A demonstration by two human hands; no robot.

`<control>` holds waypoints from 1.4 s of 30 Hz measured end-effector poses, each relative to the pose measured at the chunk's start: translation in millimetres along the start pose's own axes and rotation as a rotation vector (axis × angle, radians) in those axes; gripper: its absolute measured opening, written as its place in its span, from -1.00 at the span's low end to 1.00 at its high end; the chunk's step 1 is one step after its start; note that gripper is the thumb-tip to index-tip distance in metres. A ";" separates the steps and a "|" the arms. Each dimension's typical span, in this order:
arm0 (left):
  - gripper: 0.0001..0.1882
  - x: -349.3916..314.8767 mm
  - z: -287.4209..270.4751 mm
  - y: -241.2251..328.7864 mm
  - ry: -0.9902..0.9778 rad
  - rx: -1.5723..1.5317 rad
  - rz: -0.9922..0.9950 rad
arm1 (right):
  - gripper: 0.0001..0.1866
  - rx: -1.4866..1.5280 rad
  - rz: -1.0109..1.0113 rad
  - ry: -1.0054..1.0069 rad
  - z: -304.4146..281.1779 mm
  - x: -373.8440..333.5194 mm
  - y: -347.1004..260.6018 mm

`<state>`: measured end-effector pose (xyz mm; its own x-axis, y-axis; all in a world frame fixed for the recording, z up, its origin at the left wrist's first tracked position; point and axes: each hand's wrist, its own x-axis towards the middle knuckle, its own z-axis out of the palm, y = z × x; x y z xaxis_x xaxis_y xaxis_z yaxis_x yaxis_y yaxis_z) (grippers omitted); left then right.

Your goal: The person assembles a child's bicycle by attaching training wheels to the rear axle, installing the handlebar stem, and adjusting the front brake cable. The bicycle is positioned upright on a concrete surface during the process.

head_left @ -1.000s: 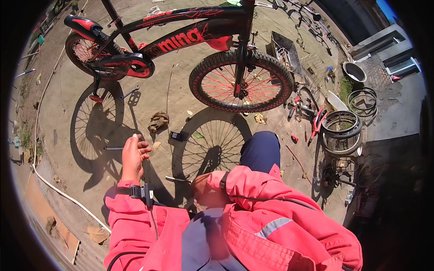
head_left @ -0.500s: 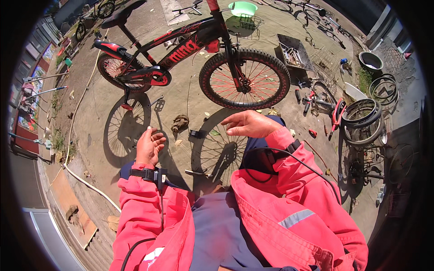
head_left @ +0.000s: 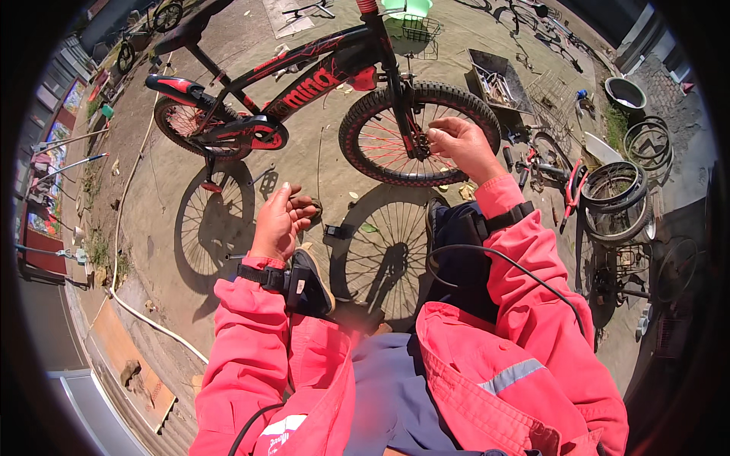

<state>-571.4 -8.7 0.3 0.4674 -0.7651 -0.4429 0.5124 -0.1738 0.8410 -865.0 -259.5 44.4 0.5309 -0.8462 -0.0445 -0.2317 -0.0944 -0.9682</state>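
A black and red bicycle (head_left: pixel 331 83) stands in front of me, propped up, its front wheel (head_left: pixel 365 166) towards the right. My right hand (head_left: pixel 465 148) reaches over that wheel, beside its hub (head_left: pixel 420 144). Its fingers are loosely bent and apart, and I see nothing held in them; I cannot tell whether they touch the wheel. Lower and to the left, my left hand (head_left: pixel 283 224) hovers over the ground with its fingers half curled and apart, holding nothing. Behind its fingers a brown rag is almost wholly hidden. A small black box (head_left: pixel 333 231) lies on the ground nearby.
A metal tray of tools (head_left: pixel 498 83) is beyond the front wheel. Red-handled cutters (head_left: pixel 572 196), loose tyres (head_left: pixel 614 199) and a dark tub (head_left: pixel 625 94) lie to the right. A green basin (head_left: pixel 407 9) is far ahead. A pale hose (head_left: pixel 133 304) runs along the left.
My right hand has moved forward and right, up to the front wheel's hub. My left hand has shifted forward and right, over the rag. My shoe now shows beside my left wrist.
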 end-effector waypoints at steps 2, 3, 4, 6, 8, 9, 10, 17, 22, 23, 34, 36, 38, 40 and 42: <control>-0.60 14.3 2.9 -1.4 0.004 -0.020 0.020 | -0.64 0.012 -0.014 0.066 2.1 30.7 9.6; -0.61 19.9 3.3 -3.1 0.026 -0.016 0.003 | -0.64 0.036 -0.012 0.097 4.4 46.8 14.9; -0.61 24.4 3.4 -6.0 0.045 -0.015 -0.038 | -0.65 0.117 -0.019 0.151 8.3 61.6 21.7; -0.63 36.1 7.1 -11.8 0.083 0.026 -0.099 | -0.60 0.034 -0.058 0.222 15.2 85.5 36.5; -0.63 48.5 16.8 -16.7 0.028 0.033 -0.093 | -0.51 -0.092 0.010 0.283 19.6 101.5 50.8; -0.63 54.5 23.9 -17.2 0.009 0.050 -0.081 | -0.47 -0.193 -0.030 0.325 22.0 103.4 59.3; -0.62 60.4 32.8 -16.4 -0.018 0.070 -0.095 | -0.46 -0.275 -0.028 0.364 23.9 103.9 67.3; -0.57 81.2 122.7 16.8 -0.223 0.225 0.013 | -0.57 0.208 0.072 0.361 40.6 117.3 88.1; -0.68 109.1 200.4 37.1 -0.235 0.303 0.086 | -0.76 0.632 0.158 0.226 35.5 111.8 76.8; -0.71 114.6 213.0 39.5 -0.248 0.282 0.083 | -0.78 0.665 0.176 0.189 33.7 111.2 74.2; -0.77 151.9 262.5 44.1 -0.184 0.435 0.102 | -0.77 0.662 0.215 0.085 24.5 105.0 75.7; -0.80 153.4 262.3 44.9 -0.175 0.441 0.092 | -0.74 0.693 0.214 0.063 23.6 105.1 78.0; -0.80 154.5 261.8 45.7 -0.185 0.471 0.100 | -0.65 0.688 0.229 0.033 21.6 107.1 79.8; -0.81 156.3 262.5 46.0 -0.184 0.476 0.096 | -0.66 0.708 0.195 0.034 21.4 109.3 80.9; -0.81 157.5 262.1 46.8 -0.179 0.508 0.090 | -0.67 0.720 0.172 0.054 22.7 110.0 81.2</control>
<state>-662.7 -299.9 51.4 0.3402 -0.8768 -0.3399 0.0426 -0.3467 0.9370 -806.9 -348.4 -44.7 0.4903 -0.8443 -0.2163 0.2933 0.3936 -0.8712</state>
